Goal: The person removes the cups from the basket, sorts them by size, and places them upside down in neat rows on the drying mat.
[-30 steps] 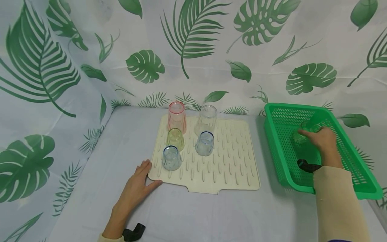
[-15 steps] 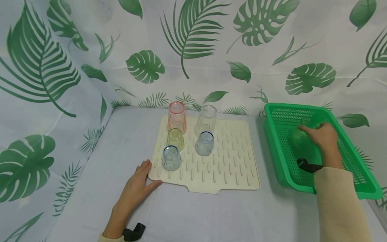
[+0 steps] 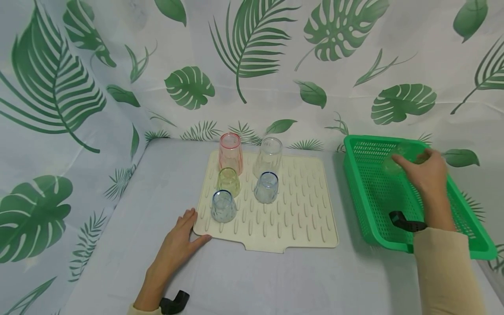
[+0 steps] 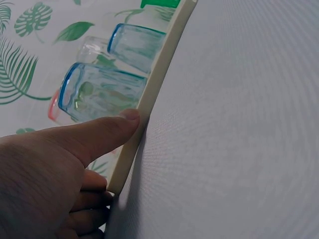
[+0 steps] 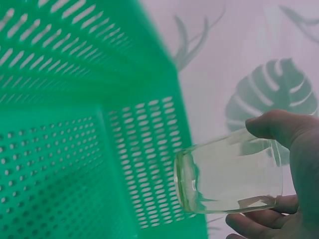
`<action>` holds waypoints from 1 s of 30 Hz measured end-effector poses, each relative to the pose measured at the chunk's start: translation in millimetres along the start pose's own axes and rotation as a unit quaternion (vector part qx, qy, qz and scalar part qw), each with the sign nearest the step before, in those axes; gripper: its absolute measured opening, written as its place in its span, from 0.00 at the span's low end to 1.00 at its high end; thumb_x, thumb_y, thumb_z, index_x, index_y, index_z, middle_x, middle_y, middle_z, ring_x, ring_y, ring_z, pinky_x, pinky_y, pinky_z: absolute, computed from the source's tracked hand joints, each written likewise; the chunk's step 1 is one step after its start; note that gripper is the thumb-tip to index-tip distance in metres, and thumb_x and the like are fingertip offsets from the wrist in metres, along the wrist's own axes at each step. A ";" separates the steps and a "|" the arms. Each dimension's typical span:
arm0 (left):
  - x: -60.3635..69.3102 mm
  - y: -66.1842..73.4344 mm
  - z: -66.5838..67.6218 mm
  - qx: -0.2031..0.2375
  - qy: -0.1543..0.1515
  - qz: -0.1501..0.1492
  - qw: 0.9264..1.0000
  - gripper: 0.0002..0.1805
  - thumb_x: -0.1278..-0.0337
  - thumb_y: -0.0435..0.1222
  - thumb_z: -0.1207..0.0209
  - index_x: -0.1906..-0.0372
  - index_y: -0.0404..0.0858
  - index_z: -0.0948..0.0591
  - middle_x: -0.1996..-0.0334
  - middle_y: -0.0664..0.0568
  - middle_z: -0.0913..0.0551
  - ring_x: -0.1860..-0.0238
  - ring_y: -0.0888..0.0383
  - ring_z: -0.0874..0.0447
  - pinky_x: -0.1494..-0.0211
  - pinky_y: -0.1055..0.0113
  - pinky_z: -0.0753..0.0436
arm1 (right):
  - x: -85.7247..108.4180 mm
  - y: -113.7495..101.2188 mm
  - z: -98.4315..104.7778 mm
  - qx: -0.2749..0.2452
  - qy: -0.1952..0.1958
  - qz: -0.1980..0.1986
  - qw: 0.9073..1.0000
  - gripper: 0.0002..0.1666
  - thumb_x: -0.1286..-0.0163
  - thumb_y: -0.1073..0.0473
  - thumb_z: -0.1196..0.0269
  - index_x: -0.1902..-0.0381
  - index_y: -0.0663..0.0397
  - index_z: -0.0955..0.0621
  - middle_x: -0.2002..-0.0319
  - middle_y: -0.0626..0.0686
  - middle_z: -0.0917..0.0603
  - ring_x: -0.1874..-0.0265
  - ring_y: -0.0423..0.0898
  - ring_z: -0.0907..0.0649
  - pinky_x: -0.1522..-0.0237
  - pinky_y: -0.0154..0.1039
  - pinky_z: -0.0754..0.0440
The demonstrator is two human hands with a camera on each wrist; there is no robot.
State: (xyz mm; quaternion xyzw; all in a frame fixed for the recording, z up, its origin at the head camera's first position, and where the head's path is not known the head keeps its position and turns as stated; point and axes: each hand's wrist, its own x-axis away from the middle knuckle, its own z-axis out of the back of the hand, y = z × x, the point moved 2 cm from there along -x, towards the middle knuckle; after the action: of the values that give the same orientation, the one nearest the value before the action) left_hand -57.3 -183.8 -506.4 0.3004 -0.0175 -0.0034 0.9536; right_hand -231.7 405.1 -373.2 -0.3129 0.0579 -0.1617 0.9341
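In the head view my right hand (image 3: 430, 177) is over the far part of the green basket (image 3: 364, 214). It grips a pale yellow-green tinted glass (image 5: 234, 174), thumb on one side and fingers on the other in the right wrist view. My left hand (image 3: 177, 245) rests at the near left corner of the cream drying mat (image 3: 299, 218), its thumb against the front edge. On the mat stand a pink-rimmed tall glass (image 3: 230, 153), a clear tall glass (image 3: 269, 155), a yellow-green short glass (image 3: 229, 181) and two blue-rimmed short glasses (image 3: 223, 206).
A pale grey cloth (image 3: 307, 284) covers the table. Behind it hangs a white curtain (image 3: 271, 105) with green leaf prints. The basket's perforated walls rise around its inside, and the mat's right half shows bare raised ridges.
My right hand has lifted the glass up from the basket's floor, toward the far rim and slightly right. My left hand and the glasses on the mat stay put.
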 end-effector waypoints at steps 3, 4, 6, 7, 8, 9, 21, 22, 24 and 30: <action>-0.3 -0.3 -0.2 -0.001 0.001 -0.002 1.000 0.48 0.42 0.53 0.33 0.26 0.29 0.37 0.24 0.35 0.40 0.23 0.34 0.44 0.23 0.40 0.39 | 7.4 -8.6 4.0 -0.015 0.020 0.012 1.000 0.59 0.31 0.31 0.45 0.20 0.64 0.54 0.28 0.73 0.38 0.34 0.70 0.35 0.41 0.69 0.31; -0.3 -0.4 -0.1 -0.001 0.001 -0.002 1.000 0.48 0.42 0.53 0.33 0.26 0.29 0.37 0.24 0.35 0.40 0.23 0.34 0.44 0.23 0.40 0.39 | 9.8 -11.4 5.6 -0.019 0.024 0.015 0.999 0.59 0.31 0.32 0.45 0.20 0.62 0.54 0.28 0.72 0.38 0.35 0.69 0.35 0.40 0.68 0.31; -0.4 -0.5 -0.1 0.000 0.000 -0.002 1.000 0.48 0.42 0.53 0.33 0.26 0.29 0.37 0.24 0.35 0.40 0.23 0.33 0.45 0.23 0.40 0.39 | 14.9 -17.5 8.7 -0.025 0.036 0.019 0.999 0.58 0.32 0.32 0.43 0.19 0.58 0.53 0.31 0.64 0.33 0.37 0.64 0.34 0.40 0.65 0.31; -0.5 -0.5 -0.1 0.000 0.000 -0.002 1.000 0.48 0.42 0.53 0.33 0.26 0.29 0.37 0.24 0.35 0.40 0.23 0.33 0.45 0.23 0.39 0.39 | 17.5 -20.5 9.8 -0.029 0.041 0.018 0.999 0.58 0.33 0.32 0.42 0.19 0.55 0.52 0.33 0.57 0.30 0.38 0.60 0.33 0.40 0.62 0.31; -0.6 -0.5 -0.3 0.001 -0.001 -0.001 1.000 0.49 0.42 0.53 0.33 0.26 0.29 0.38 0.24 0.35 0.40 0.23 0.33 0.45 0.23 0.40 0.39 | 20.1 -23.3 11.1 -0.035 0.044 0.017 0.998 0.57 0.33 0.32 0.41 0.19 0.53 0.52 0.37 0.49 0.29 0.40 0.55 0.33 0.39 0.60 0.31; -0.7 -0.5 -0.2 0.000 -0.001 -0.001 1.000 0.49 0.42 0.53 0.33 0.26 0.29 0.38 0.23 0.35 0.41 0.23 0.33 0.45 0.23 0.40 0.39 | 22.7 -26.1 12.2 -0.040 0.049 0.017 0.998 0.57 0.34 0.32 0.40 0.19 0.50 0.51 0.41 0.41 0.29 0.42 0.49 0.32 0.39 0.58 0.32; -0.5 -0.3 -0.8 -0.003 0.001 -0.006 1.000 0.49 0.42 0.53 0.33 0.26 0.28 0.37 0.24 0.35 0.40 0.23 0.35 0.44 0.22 0.41 0.40 | 56.6 -61.4 21.0 -0.075 0.089 0.045 0.992 0.50 0.37 0.36 0.33 0.22 0.40 0.40 0.57 0.19 0.34 0.52 0.23 0.35 0.32 0.34 0.33; -0.4 -0.3 -0.8 -0.004 0.002 -0.007 1.000 0.49 0.42 0.54 0.33 0.26 0.28 0.37 0.24 0.35 0.40 0.23 0.35 0.44 0.22 0.41 0.40 | 59.5 -63.8 21.0 -0.076 0.092 0.051 0.992 0.49 0.37 0.37 0.32 0.23 0.39 0.38 0.57 0.19 0.33 0.53 0.23 0.34 0.34 0.32 0.33; -0.3 -0.3 -0.9 -0.002 0.002 -0.007 1.000 0.49 0.42 0.54 0.33 0.26 0.28 0.37 0.24 0.35 0.40 0.23 0.34 0.44 0.22 0.41 0.40 | 65.0 -68.6 20.6 -0.082 0.101 0.066 0.989 0.48 0.38 0.39 0.31 0.24 0.40 0.36 0.57 0.20 0.32 0.54 0.22 0.32 0.38 0.27 0.32; 0.0 0.1 -1.1 0.000 0.004 -0.009 1.000 0.49 0.42 0.54 0.33 0.26 0.27 0.37 0.24 0.34 0.40 0.23 0.34 0.44 0.22 0.41 0.40 | 80.5 -81.4 16.2 -0.107 0.114 0.107 0.982 0.45 0.40 0.45 0.27 0.27 0.42 0.31 0.58 0.24 0.27 0.53 0.22 0.28 0.51 0.16 0.28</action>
State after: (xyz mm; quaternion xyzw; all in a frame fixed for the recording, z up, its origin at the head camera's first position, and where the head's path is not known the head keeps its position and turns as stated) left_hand -57.2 -183.2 -507.2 0.3009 -0.0114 -0.0108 0.9535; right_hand -174.1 325.9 -311.7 -0.3823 0.2144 -0.0882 0.8945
